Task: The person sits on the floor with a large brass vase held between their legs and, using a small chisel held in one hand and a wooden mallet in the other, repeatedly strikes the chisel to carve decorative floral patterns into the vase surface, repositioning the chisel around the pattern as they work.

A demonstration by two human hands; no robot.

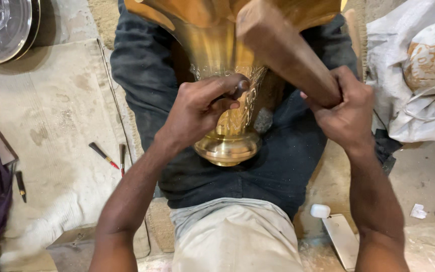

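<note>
Brass fills the middle of the view: a golden brass vase (227,121) lies across the person's lap on dark trousers, its rounded foot pointing near, its flared mouth running off the far edge. A band of fine engraving shows on its neck.

The left hand (202,108) rests on that neck, grip closed with fingers curled round a small dark tool (238,89) whose tip meets the engraved band. The right hand (346,108) has its grip wrapped tight round the handle of a wooden mallet (283,48), whose thick head stands just above the vase, close to the small tool; whether it touches cannot be told.

On the floor to the left lies a pale stained cloth (51,121) with two thin chisels with red tips (112,158) and a dark pencil-like tool (20,185) further left. A round metal tray (6,30) sits at the far left corner. To the right is a crumpled white sack (419,75). Near the right forearm lie a small white case (320,210) and a flat light slab (342,241).
</note>
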